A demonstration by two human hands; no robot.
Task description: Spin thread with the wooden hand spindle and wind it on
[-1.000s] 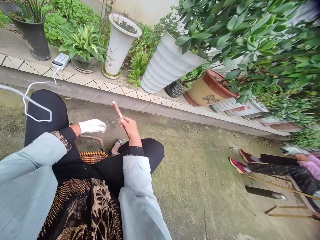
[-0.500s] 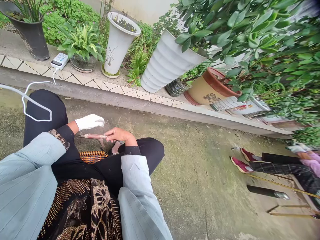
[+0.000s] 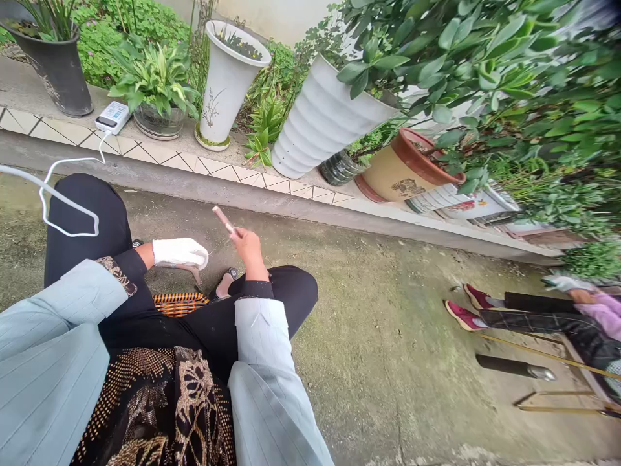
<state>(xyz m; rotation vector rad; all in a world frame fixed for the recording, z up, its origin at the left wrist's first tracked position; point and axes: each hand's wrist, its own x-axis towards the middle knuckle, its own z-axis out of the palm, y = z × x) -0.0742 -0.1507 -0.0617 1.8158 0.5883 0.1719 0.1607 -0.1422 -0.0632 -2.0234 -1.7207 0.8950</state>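
Note:
My left hand, in a white glove, is low between my knees with its fingers curled together. A thin pale thread runs faintly from its fingertips towards my right hand; the exact grip is too small to make out. My bare right hand is closed around the lower end of a short pinkish-brown stick. The stick tilts up and to the left, away from my body. Below the hands, an orange and black woven seat edge shows between my legs, beside my shoe.
Ahead runs a low tiled ledge with potted plants, including a white pot and a ribbed white pot. A white device trails a white cable over my left knee. At right, another person's red shoes rest near a dark cylinder.
My right hand has moved forward and right, and the stick has swung from nearly level to pointing up and left. My gloved hand has dropped slightly, and the two hands are farther apart.

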